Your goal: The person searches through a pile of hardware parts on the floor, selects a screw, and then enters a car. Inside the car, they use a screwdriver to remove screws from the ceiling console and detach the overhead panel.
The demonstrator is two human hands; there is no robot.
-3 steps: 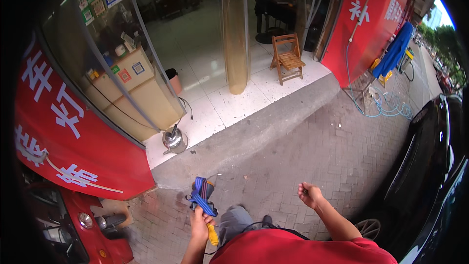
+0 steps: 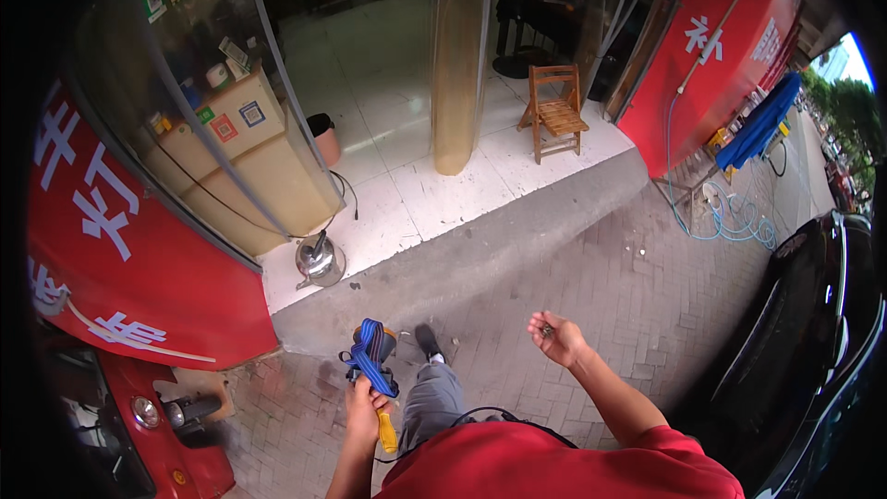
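Observation:
My left hand [image 2: 366, 400], low and left of centre, is closed round two things. Above its fingers stands what looks like a headlamp [image 2: 388, 343], dark and round with an orange edge, wrapped in its blue elastic strap [image 2: 372, 351]. From the bottom of the fist sticks out a yellow-handled screwdriver [image 2: 386, 432]; its tip is hidden. My right hand [image 2: 562, 342] is held out at right with the fingers curled upward. In its palm lie small dark metal pieces [image 2: 547, 329], too small to name.
A shop doorway with a wooden folding chair [image 2: 558, 115] and a metal kettle [image 2: 321, 261] lies ahead past a grey concrete step [image 2: 462, 268]. A black car [image 2: 785, 351] stands at right, a red motor tricycle [image 2: 152, 425] at lower left. A light-blue hose [image 2: 730, 222] coils at far right.
My right hand has come inward and a little up, showing more of the palm. One foot has stepped forward, and the view has shifted slightly. The left hand keeps its hold.

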